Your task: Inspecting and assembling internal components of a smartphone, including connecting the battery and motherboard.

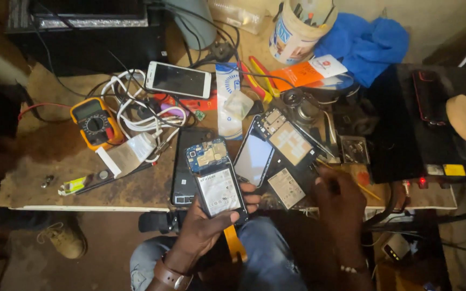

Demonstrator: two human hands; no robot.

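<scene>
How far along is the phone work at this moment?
Done: the opened black phone has its back cover off, baring the blue circuit board and white battery. In hand: the left hand holds that phone, while the right hand grips a thin yellow-handled tool. Left: the phone remains unclosed; other dismantled phone parts lie on the wooden bench.

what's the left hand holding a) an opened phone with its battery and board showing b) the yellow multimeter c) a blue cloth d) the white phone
a: the left hand grips an opened phone with its back off, battery and blue board exposed, while the yellow multimeter lies apart on the bench.
</scene>
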